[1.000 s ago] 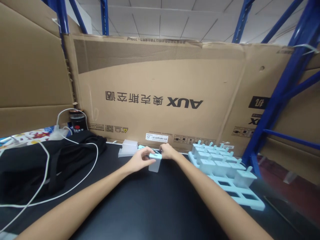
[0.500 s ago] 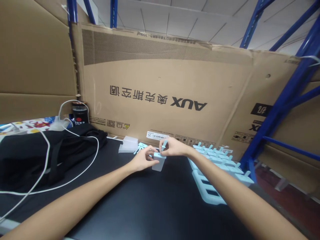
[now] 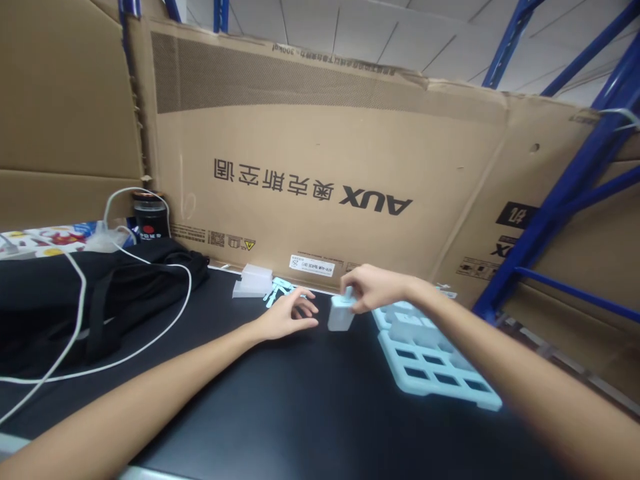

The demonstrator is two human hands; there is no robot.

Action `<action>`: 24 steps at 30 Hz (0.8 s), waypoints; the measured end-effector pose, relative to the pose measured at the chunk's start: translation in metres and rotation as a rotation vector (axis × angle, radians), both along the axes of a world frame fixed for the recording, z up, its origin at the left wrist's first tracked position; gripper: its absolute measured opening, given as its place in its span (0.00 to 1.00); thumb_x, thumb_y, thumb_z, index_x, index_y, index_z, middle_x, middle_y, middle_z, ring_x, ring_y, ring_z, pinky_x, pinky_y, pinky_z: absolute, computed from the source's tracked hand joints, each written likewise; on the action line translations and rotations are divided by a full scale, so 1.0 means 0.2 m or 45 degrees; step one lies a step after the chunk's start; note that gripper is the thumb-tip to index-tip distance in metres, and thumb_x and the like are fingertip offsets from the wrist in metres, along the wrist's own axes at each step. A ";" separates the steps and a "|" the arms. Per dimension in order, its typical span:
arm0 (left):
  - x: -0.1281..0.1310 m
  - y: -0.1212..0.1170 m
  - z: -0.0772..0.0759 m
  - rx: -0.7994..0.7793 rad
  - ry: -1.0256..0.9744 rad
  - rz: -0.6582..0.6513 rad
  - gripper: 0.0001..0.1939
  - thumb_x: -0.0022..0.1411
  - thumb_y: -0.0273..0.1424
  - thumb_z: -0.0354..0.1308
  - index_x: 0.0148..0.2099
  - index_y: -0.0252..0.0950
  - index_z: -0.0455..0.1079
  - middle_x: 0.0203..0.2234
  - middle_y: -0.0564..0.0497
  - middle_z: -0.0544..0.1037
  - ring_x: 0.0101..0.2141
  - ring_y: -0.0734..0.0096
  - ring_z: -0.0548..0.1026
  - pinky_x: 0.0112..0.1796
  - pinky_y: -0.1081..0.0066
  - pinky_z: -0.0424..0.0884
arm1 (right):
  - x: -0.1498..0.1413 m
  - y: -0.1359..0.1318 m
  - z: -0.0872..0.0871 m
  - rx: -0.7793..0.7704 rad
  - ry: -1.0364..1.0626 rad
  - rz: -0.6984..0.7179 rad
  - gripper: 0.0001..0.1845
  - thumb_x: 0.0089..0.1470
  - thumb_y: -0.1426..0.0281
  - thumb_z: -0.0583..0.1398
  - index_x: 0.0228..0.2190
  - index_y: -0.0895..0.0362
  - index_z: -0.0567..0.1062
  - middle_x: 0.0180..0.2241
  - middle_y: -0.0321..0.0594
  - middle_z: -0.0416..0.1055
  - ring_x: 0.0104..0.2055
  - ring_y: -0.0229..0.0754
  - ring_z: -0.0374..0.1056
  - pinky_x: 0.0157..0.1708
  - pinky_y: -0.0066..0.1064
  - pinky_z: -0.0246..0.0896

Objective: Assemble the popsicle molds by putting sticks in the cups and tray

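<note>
Right hand (image 3: 373,288): fingers pinch the top of a small cup (image 3: 341,315), beside the blue tray (image 3: 440,373).
Left hand (image 3: 290,316): fingers loosely spread, holding nothing, on the black table (image 3: 300,400).

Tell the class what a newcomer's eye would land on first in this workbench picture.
First, the big cardboard sheet standing behind the bench, its AUX print upside down. Next, mid-table, the right hand grips a small pale mould from above, while the left hand rests open beside it. A light-blue tray lies to the right, and a black bag with a white cable to the left.
</note>
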State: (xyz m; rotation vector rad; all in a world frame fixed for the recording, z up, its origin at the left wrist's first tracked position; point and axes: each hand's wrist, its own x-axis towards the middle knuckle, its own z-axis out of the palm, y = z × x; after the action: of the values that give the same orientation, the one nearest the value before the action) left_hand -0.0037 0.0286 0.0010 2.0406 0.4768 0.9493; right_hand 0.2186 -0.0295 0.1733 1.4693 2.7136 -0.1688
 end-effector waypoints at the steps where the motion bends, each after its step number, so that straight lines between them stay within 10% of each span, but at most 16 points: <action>1: 0.00 0.00 0.00 0.060 0.031 0.016 0.22 0.59 0.37 0.63 0.51 0.37 0.61 0.42 0.45 0.77 0.40 0.67 0.76 0.40 0.66 0.72 | 0.06 -0.05 0.05 0.010 -0.029 -0.037 0.15 0.37 0.71 0.67 0.32 0.54 0.77 0.26 0.34 0.73 0.27 0.39 0.67 0.27 0.27 0.55; 6: 0.00 0.00 0.01 0.335 0.261 0.064 0.07 0.64 0.35 0.55 0.40 0.37 0.70 0.35 0.50 0.77 0.36 0.69 0.75 0.38 0.70 0.69 | 0.44 -0.28 0.18 -0.046 -0.234 -0.364 0.12 0.36 0.74 0.66 0.29 0.53 0.76 0.25 0.35 0.72 0.27 0.40 0.68 0.25 0.28 0.55; 11: 0.00 -0.02 0.01 0.420 0.398 0.075 0.06 0.62 0.33 0.55 0.38 0.38 0.71 0.33 0.52 0.78 0.34 0.68 0.74 0.38 0.70 0.67 | 0.71 -0.39 0.10 -0.081 -0.273 -0.558 0.12 0.36 0.77 0.66 0.28 0.54 0.77 0.26 0.39 0.73 0.29 0.42 0.70 0.27 0.28 0.59; 22: 0.00 -0.01 0.00 0.474 0.452 0.073 0.05 0.61 0.31 0.55 0.38 0.39 0.72 0.34 0.52 0.78 0.35 0.67 0.74 0.39 0.70 0.66 | 0.81 -0.39 -0.01 -0.181 -0.114 -0.568 0.17 0.38 0.81 0.63 0.32 0.54 0.81 0.29 0.38 0.76 0.30 0.38 0.72 0.30 0.24 0.62; 24: 0.00 -0.01 0.00 0.478 0.472 0.069 0.05 0.61 0.31 0.55 0.38 0.39 0.72 0.34 0.52 0.77 0.35 0.68 0.74 0.39 0.71 0.66 | 0.83 -0.39 0.01 0.059 0.012 -0.641 0.16 0.38 0.83 0.60 0.28 0.55 0.82 0.26 0.38 0.76 0.28 0.35 0.72 0.28 0.21 0.60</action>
State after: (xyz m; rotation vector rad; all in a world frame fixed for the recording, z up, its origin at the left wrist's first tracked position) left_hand -0.0041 0.0269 0.0013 2.5764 0.5846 0.7305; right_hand 0.3854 -0.1066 0.1744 2.1383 2.3084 -0.1307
